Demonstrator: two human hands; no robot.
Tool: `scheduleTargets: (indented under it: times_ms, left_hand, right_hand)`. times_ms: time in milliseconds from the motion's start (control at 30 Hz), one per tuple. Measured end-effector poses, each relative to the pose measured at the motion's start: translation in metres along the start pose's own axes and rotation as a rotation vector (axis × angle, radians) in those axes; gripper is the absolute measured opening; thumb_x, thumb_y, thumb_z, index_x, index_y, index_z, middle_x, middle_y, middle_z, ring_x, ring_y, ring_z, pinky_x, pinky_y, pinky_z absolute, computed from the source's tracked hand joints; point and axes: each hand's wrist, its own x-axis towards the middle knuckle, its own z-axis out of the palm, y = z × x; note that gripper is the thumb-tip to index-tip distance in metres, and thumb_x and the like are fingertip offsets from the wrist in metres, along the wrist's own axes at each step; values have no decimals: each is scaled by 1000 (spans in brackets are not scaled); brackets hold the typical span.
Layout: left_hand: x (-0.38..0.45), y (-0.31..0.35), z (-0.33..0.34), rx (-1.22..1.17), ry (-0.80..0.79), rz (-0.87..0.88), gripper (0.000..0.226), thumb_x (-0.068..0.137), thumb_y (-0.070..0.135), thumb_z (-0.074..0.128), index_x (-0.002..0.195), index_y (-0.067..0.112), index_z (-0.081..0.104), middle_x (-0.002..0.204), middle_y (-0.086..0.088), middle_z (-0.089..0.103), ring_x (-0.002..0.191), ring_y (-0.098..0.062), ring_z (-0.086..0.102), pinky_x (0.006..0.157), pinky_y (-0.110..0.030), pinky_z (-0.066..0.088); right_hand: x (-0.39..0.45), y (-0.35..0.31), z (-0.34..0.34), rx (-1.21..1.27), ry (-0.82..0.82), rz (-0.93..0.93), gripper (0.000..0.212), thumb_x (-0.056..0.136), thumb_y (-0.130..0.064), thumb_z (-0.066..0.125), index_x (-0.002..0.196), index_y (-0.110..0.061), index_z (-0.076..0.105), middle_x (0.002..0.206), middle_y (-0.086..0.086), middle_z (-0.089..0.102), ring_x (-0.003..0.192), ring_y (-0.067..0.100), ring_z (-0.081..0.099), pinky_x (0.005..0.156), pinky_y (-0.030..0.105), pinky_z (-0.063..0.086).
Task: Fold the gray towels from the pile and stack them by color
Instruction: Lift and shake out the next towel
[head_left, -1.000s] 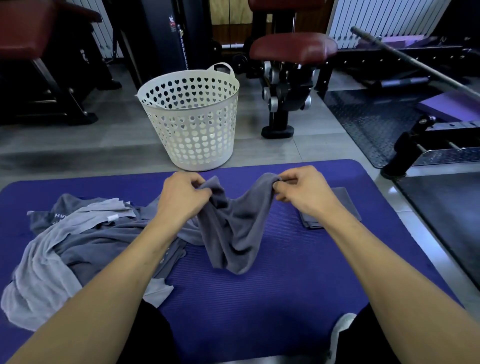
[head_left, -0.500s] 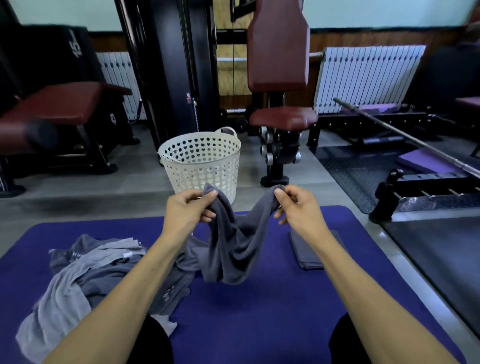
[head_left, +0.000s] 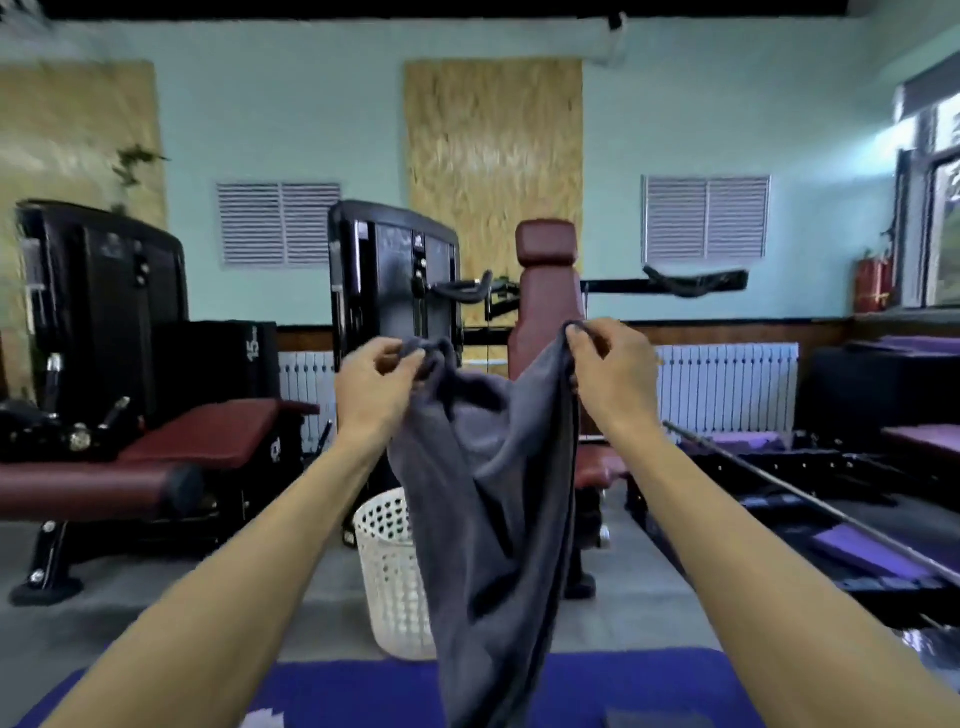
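Note:
A dark gray towel (head_left: 493, 519) hangs in the air in front of me, lifted high. My left hand (head_left: 374, 384) pinches one bunched top corner and my right hand (head_left: 608, 369) pinches the other. The cloth drapes down between my forearms to the blue mat (head_left: 623, 686). At the bottom edge a corner of the folded dark gray towel (head_left: 626, 719) shows on the mat. A scrap of the light gray pile (head_left: 265, 719) peeks in at the bottom left; the remainder of the pile is out of view.
A white perforated laundry basket (head_left: 387, 577) stands on the floor just beyond the mat, partly behind the towel. Gym machines with maroon pads (head_left: 208, 431) stand behind and left. A barbell bar (head_left: 810, 499) slants along the right.
Both hands have risen with the towel, from just above the mat to chest height. The view has tilted up, so the pile and folded towel have dropped to the bottom edge.

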Motion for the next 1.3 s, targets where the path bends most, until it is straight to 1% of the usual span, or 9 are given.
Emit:
scheduleTargets:
  times_ms: [100, 200, 400, 567, 667, 767, 833, 967, 1300]
  left_hand:
    - [12, 17, 2, -108, 5, -69, 10, 89, 16, 72, 93, 7, 72, 69, -1, 71, 54, -12, 66, 54, -23, 54]
    - [20, 43, 3, -243, 35, -72, 8, 87, 19, 74, 85, 13, 71, 58, 5, 67, 49, -9, 62, 50, -20, 52]
    - [32, 64, 9, -324, -81, -114, 24, 81, 33, 79, 77, 10, 72, 61, -7, 65, 45, -15, 54, 47, -23, 50]
    - [45, 11, 33, -200, -136, -189, 21, 85, 29, 76, 77, 10, 72, 52, 0, 60, 42, -10, 50, 45, -22, 47]
    - [56, -51, 58, -75, -163, -288, 22, 87, 27, 74, 84, 6, 71, 59, -5, 63, 42, -9, 54, 44, -21, 47]
    - [85, -99, 85, -29, -141, -415, 26, 87, 26, 75, 88, 1, 68, 62, -9, 66, 44, -14, 61, 48, -24, 55]
    - [116, -107, 101, -100, -107, -441, 21, 91, 22, 70, 85, 4, 63, 72, -12, 67, 48, -15, 64, 53, -25, 59]
    - [188, -88, 129, -320, -53, -348, 16, 96, 17, 64, 90, 4, 58, 88, -12, 62, 60, -17, 66, 59, -23, 60]
    - [215, -61, 114, -252, -35, -233, 19, 93, 23, 68, 80, 11, 61, 84, -6, 65, 67, -15, 67, 62, -24, 60]
  right_hand:
    - [15, -20, -4, -53, -70, -67, 19, 97, -28, 59, 91, -18, 75, 76, -10, 66, 73, 10, 64, 69, 22, 47]
    - [27, -35, -6, 96, 9, -14, 23, 96, -31, 61, 74, -26, 67, 65, -19, 60, 62, -3, 55, 58, 8, 37]
    - [49, -46, -1, 243, 11, 58, 28, 92, -44, 65, 82, -21, 78, 80, -8, 72, 79, 9, 64, 71, 22, 49]
    - [60, 2, 19, 141, -108, 129, 36, 94, -33, 65, 62, -16, 67, 50, -13, 55, 47, 1, 47, 50, 16, 37]
    - [68, 55, 39, 12, -207, 277, 36, 97, -31, 60, 77, -2, 67, 58, 3, 60, 47, 14, 57, 53, 32, 53]
    - [81, 99, 57, 40, -227, 443, 33, 99, -29, 58, 74, -7, 60, 63, 8, 66, 55, 22, 69, 65, 45, 62]
    - [102, 114, 67, 122, -143, 480, 28, 98, -28, 60, 75, -12, 63, 78, 12, 72, 60, 22, 72, 66, 40, 62]
    - [162, 117, 86, 254, -33, 398, 22, 95, -26, 66, 73, -20, 70, 82, 6, 74, 69, 18, 74, 71, 33, 62]
    - [185, 89, 99, 214, -13, 232, 29, 95, -30, 64, 77, -9, 73, 84, 12, 74, 79, 24, 73, 80, 43, 61]
